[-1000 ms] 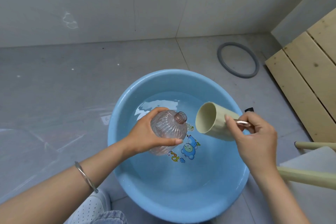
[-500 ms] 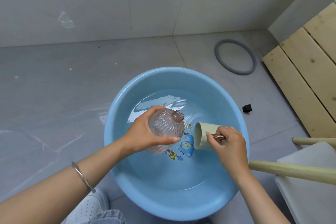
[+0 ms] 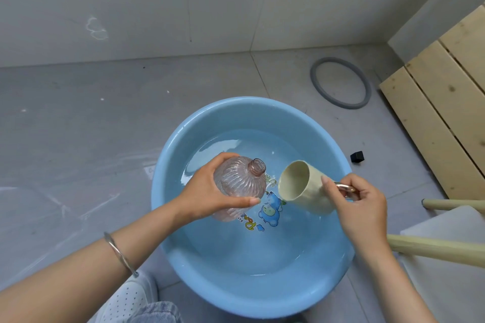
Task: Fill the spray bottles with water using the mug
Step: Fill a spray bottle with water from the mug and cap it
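Over the basin (image 3: pixel 236 105): bottle (image 3: pixel 241 183) tilted, open neck just beside the mug (image 3: pixel 309 195).
Left hand (image 3: pixel 210 193): wrapped round the bottle's ribbed body.
Right hand (image 3: pixel 360 207): pinching the mug handle.
Pour: lip over neck first, then tip slowly; spills should land in the basin.

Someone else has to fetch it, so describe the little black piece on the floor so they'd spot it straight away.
Find the big blue basin of water on the grey floor. Just off its right rim, toward the pale wooden slats, sits a small black blocky piece. It's the only black thing there, much smaller than the grey ring lying further back.
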Action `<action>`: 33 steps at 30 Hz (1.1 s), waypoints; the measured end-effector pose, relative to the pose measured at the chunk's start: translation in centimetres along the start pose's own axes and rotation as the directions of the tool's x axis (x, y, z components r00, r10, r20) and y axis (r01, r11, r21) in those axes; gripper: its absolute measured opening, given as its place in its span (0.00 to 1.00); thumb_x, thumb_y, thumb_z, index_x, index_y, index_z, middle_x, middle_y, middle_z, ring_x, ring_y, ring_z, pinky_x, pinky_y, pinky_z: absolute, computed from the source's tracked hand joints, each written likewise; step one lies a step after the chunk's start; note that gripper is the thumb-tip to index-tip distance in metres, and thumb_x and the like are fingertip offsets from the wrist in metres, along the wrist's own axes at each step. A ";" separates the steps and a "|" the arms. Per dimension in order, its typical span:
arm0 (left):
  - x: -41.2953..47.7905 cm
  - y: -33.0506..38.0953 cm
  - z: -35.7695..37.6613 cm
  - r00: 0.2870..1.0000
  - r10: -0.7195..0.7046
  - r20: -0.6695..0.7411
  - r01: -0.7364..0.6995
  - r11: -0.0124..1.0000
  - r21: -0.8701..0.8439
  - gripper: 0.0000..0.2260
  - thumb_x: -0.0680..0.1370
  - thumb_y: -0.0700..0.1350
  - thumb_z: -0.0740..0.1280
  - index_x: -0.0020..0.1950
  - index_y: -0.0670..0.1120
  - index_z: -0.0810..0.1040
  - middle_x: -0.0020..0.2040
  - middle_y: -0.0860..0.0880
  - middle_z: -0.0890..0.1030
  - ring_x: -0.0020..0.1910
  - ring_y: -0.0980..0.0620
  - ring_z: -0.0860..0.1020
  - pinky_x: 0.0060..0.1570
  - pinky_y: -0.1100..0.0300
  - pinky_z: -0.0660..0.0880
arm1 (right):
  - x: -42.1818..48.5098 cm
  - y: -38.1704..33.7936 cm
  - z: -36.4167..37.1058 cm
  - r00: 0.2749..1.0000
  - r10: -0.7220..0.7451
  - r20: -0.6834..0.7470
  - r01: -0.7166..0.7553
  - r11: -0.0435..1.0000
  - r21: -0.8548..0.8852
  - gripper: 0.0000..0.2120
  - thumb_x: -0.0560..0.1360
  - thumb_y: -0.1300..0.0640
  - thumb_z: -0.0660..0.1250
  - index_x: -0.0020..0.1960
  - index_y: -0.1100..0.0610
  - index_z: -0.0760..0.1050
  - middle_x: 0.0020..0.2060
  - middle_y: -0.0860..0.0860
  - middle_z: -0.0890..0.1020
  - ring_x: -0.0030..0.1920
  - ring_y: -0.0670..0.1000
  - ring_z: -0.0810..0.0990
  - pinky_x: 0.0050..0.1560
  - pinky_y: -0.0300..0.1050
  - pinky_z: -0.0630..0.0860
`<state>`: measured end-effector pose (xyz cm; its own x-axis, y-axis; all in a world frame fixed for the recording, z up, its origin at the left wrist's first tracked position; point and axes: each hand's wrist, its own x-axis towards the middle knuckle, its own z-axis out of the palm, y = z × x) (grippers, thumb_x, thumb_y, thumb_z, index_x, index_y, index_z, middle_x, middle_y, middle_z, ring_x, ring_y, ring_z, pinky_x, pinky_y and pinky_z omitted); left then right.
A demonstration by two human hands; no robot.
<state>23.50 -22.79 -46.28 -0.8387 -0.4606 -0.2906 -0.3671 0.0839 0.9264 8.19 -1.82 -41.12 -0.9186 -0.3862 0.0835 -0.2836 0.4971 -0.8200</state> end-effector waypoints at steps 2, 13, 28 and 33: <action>0.0 0.0 0.0 1.000 -0.003 0.000 0.003 1.000 -0.005 0.40 0.52 0.66 0.79 0.62 0.60 0.74 0.58 0.62 0.79 0.58 0.62 0.78 0.64 0.59 0.72 | 0.2 -1.5 -0.6 0.999 0.004 -0.034 -0.002 0.998 0.062 0.19 0.71 0.59 0.74 0.31 0.66 0.67 0.24 0.48 0.67 0.28 0.44 0.63 0.29 0.34 0.58; -0.1 0.5 0.2 1.000 0.023 0.014 -0.023 0.999 -0.031 0.37 0.53 0.63 0.80 0.60 0.60 0.74 0.55 0.62 0.80 0.56 0.62 0.79 0.59 0.63 0.73 | -0.1 -8.1 -1.6 0.975 -0.218 -0.045 0.222 0.960 0.171 0.18 0.69 0.57 0.74 0.28 0.53 0.67 0.26 0.47 0.70 0.30 0.43 0.67 0.34 0.30 0.64; -0.2 0.8 0.1 0.999 0.032 0.014 -0.032 0.999 -0.022 0.38 0.53 0.63 0.80 0.60 0.59 0.74 0.55 0.64 0.80 0.56 0.64 0.78 0.60 0.64 0.72 | -0.7 -10.2 -1.4 0.852 -0.524 0.006 0.518 0.840 -0.159 0.17 0.70 0.56 0.72 0.30 0.56 0.67 0.28 0.44 0.70 0.34 0.44 0.66 0.37 0.42 0.61; -0.1 0.6 0.2 1.000 0.025 0.004 -0.025 1.000 -0.017 0.38 0.52 0.64 0.79 0.60 0.61 0.74 0.56 0.64 0.79 0.58 0.63 0.77 0.63 0.61 0.72 | -0.9 -10.5 -1.3 0.824 -0.567 0.019 0.558 0.804 -0.203 0.16 0.70 0.56 0.72 0.30 0.56 0.67 0.28 0.44 0.69 0.35 0.42 0.65 0.38 0.40 0.61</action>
<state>23.30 -22.55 -45.76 -0.8491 -0.4548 -0.2687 -0.3393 0.0797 0.9373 11.60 -5.63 -31.86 -0.5905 -0.6147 0.5229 -0.7969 0.3415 -0.4984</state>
